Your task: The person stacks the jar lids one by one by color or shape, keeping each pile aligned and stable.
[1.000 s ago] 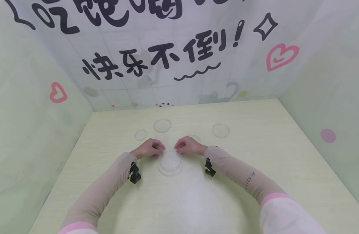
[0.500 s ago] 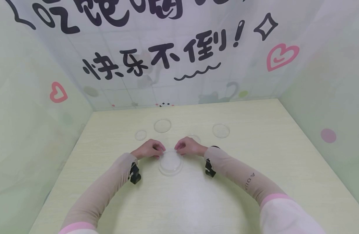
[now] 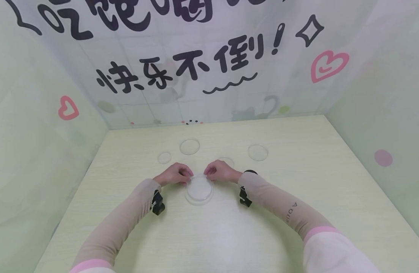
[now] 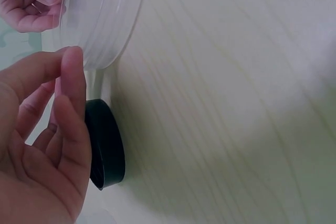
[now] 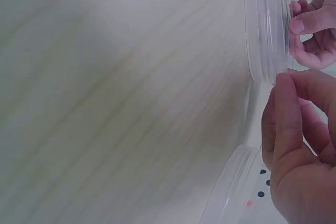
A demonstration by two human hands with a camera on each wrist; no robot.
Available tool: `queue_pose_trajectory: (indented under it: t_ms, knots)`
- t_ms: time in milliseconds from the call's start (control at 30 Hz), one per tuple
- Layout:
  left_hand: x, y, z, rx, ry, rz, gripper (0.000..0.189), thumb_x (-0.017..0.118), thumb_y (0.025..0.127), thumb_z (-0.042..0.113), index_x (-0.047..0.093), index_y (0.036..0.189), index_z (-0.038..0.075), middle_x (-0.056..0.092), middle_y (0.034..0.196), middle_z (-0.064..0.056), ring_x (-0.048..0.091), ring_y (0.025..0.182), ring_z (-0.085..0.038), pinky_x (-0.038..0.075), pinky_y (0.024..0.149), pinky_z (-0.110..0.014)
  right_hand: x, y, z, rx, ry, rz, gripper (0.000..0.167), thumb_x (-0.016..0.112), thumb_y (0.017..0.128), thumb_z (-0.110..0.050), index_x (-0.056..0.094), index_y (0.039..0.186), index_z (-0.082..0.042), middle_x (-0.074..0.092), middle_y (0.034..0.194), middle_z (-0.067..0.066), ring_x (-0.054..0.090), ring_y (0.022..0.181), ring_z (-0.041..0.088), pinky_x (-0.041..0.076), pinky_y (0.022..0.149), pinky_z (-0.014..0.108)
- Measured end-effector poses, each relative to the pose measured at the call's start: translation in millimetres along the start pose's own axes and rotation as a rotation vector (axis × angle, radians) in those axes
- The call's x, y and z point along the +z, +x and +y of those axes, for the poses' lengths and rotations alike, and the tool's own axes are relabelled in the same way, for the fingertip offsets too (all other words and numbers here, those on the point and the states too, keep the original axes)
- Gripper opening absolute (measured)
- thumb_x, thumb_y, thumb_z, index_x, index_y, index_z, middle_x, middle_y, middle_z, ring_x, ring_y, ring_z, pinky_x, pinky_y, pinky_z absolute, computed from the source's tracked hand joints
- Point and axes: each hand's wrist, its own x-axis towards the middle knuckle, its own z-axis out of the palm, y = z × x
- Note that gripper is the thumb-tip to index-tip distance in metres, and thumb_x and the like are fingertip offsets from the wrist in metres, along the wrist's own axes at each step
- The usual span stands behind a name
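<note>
In the head view, a stack of clear petri dishes [image 3: 200, 188] stands at the middle of the table, a smaller one on top of a wider one. My left hand [image 3: 175, 174] pinches the far left side of the upper dish's rim. Opposite it, my right hand [image 3: 222, 171] pinches the far right side. Up close in the left wrist view, the stacked clear walls [image 4: 102, 19] rise beside my left fingertips [image 4: 72, 59]. The right wrist view has the right fingertips [image 5: 283, 85] at the rim, and the other hand beyond it.
Farther back lie separate clear dishes: a small one [image 3: 164, 157], a larger one [image 3: 189, 146], and one on the right [image 3: 258, 152]. Another dish [image 3: 227, 161] is partly hidden behind my right hand. A dark ring-shaped thing [image 4: 107, 142] shows beyond my left fingers. Printed cloth walls surround the table [image 3: 209, 239].
The upper dish has shifted very slightly toward my body and sits a little differently over the wider one. Both hands stay almost where they were, fingers still at its rim.
</note>
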Motion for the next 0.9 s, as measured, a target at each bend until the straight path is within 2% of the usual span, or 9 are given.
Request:
queue_pose_trajectory:
  t_ms: [100,300,567,667,800,833,900]
  knots:
    - [0.4,3.9,-6.5,-0.007,0.011,0.01,0.018,0.064,0.076,-0.002,0.061,0.093,-0.007,0.062,0.072,-0.007,0.059,0.06,-0.014,0.049,0.058,-0.027,-0.2,-1.0,-0.7,-0.026,-0.02,0.0,0.013,0.061,0.079,0.002,0.064,0.091,0.004,0.063,0.079,0.008,0.058,0.07,0.012,0.05,0.062,0.021]
    - [1.0,2.9,-5.7,-0.022,0.009,0.011,0.017,0.065,0.076,-0.002,0.062,0.092,-0.005,0.062,0.072,-0.007,0.058,0.06,-0.013,0.049,0.059,-0.026,0.1,-2.6,-1.6,-0.041,-0.059,0.01,0.013,0.062,0.078,0.0,0.064,0.091,0.002,0.064,0.081,0.007,0.058,0.074,0.012,0.049,0.065,0.02]
    - [1.2,3.0,-5.1,-0.015,0.028,0.005,0.02,0.064,0.077,-0.001,0.06,0.095,-0.009,0.062,0.075,-0.014,0.06,0.064,-0.021,0.051,0.062,-0.034,0.2,-2.9,-1.0,-0.06,-0.062,0.015,0.013,0.063,0.078,0.001,0.065,0.091,0.003,0.064,0.081,0.008,0.059,0.074,0.014,0.048,0.066,0.02]
    - [1.3,3.5,-4.9,-0.018,0.032,0.008,0.019,0.065,0.076,-0.001,0.061,0.094,-0.007,0.062,0.075,-0.014,0.06,0.063,-0.021,0.05,0.062,-0.032,-0.2,-3.2,-1.4,-0.071,-0.078,0.019,0.013,0.063,0.078,0.0,0.065,0.09,0.002,0.064,0.081,0.007,0.059,0.074,0.013,0.048,0.067,0.019]
    - [-0.2,4.2,-7.1,0.008,0.03,0.002,0.015,0.066,0.075,0.001,0.062,0.09,-0.003,0.061,0.071,-0.009,0.059,0.062,-0.017,0.05,0.06,-0.028,-0.8,-4.0,-2.3,-0.079,-0.089,0.024,0.013,0.063,0.078,0.0,0.065,0.09,0.003,0.064,0.081,0.007,0.059,0.074,0.013,0.048,0.068,0.02]
    - [-1.1,4.3,-8.9,0.044,0.023,-0.008,0.014,0.067,0.075,0.003,0.063,0.088,0.0,0.061,0.07,-0.007,0.059,0.061,-0.016,0.05,0.058,-0.026,-0.9,-4.3,-2.5,-0.08,-0.091,0.025,0.013,0.063,0.078,0.0,0.065,0.09,0.002,0.064,0.081,0.007,0.059,0.074,0.013,0.048,0.068,0.02]
    - [-2.0,3.5,-8.8,0.055,0.02,-0.016,0.013,0.068,0.075,0.005,0.063,0.087,0.001,0.061,0.069,-0.006,0.059,0.061,-0.015,0.05,0.058,-0.027,-1.2,-4.4,-2.3,-0.085,-0.094,0.025,0.013,0.063,0.077,0.0,0.065,0.09,0.003,0.064,0.081,0.007,0.059,0.075,0.014,0.048,0.068,0.02]
